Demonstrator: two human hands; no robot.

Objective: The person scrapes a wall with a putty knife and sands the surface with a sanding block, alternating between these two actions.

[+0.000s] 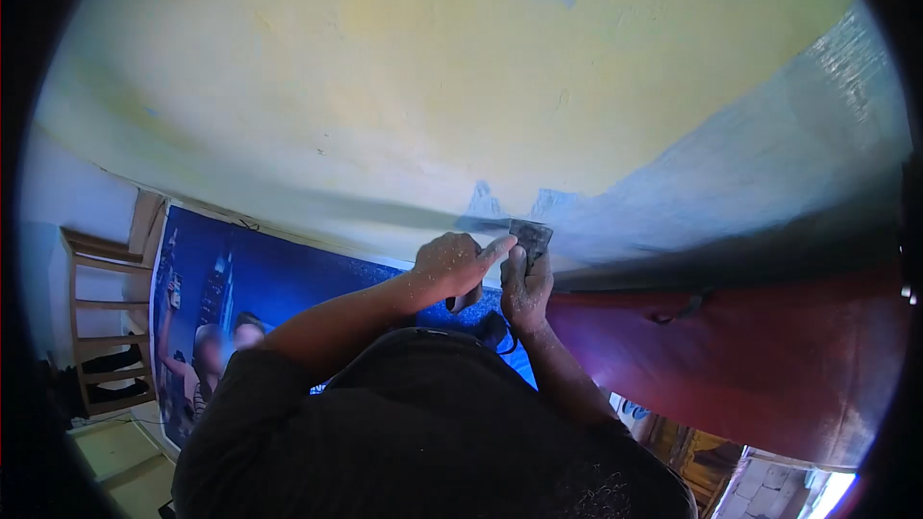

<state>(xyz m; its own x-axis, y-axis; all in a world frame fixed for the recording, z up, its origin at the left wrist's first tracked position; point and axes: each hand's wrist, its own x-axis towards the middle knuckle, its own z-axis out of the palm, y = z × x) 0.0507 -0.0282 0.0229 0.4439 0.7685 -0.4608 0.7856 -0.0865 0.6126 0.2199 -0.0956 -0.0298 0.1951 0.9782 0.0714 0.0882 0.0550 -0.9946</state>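
A dark, worn scraper blade [532,236] lies close to the painted wall [413,86], just below two scraped pale-blue patches. My right hand [525,290] grips it from below, with the thumb on its face. Beside it is my left hand [450,265], dusted with pale specks. Its index finger points at the blade's near corner and seems to touch it. The other left fingers are curled around a dark, curved thing [465,300], mostly hidden. The wall is yellowish, with a bare bluish-white area [731,163] at the right.
A blue printed banner [288,274] hangs below the wall on the left. A dark red sheet [740,356] hangs at the right. Wooden ladder-like rungs [108,305] with dark cloth stand far left. Wooden boards [702,461] show at lower right.
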